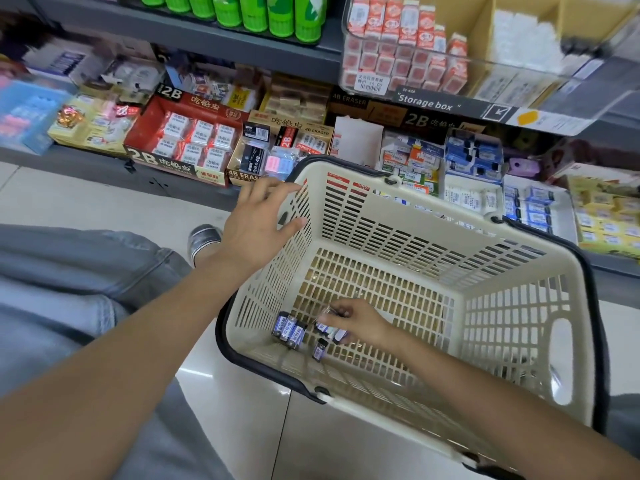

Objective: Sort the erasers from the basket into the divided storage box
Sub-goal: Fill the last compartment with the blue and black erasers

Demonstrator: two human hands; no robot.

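While the left hand (258, 221) rests open on the basket (512, 327), the right hand (356, 322) pinches upright erasers (290, 331).

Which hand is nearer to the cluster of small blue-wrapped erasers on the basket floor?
The right hand. It is down inside the cream plastic slatted basket, fingers on erasers beside the cluster of small blue-wrapped erasers. The left hand rests up at the basket's far-left rim, well above them.

A cream plastic basket (512, 327) sits on the pale tiled floor (104, 202); just behind the basket, a low grey shelf (86, 164) carries open cartons of erasers (187, 140), side by side.
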